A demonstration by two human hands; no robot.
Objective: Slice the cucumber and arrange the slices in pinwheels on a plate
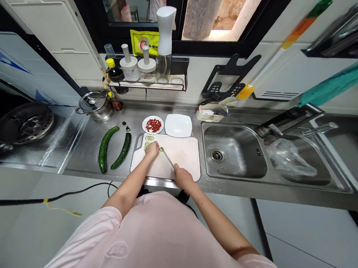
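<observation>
My right hand [182, 176] is wrapped round the handle of a knife [169, 158], whose blade points up and left over the white cutting board [183, 158]. By the knife's tip is a small green cucumber slice [161, 149]. My left hand [152, 150] is closed just left of the tip; what its fingers hold, if anything, is hidden. Several thin cucumber slices [149, 138] lie beyond it, at the board's upper left. Two whole dark green cucumbers [106, 149] rest on the counter left of the board, with small cut ends [128, 129] near them.
Behind the board stand a plate [144, 128] of chopped red pieces and a white square dish [178, 126]. A lidded steel pot [95, 106] is at the back left. The sink [234, 152] lies right. A shelf [163, 84] above holds jars and bottles.
</observation>
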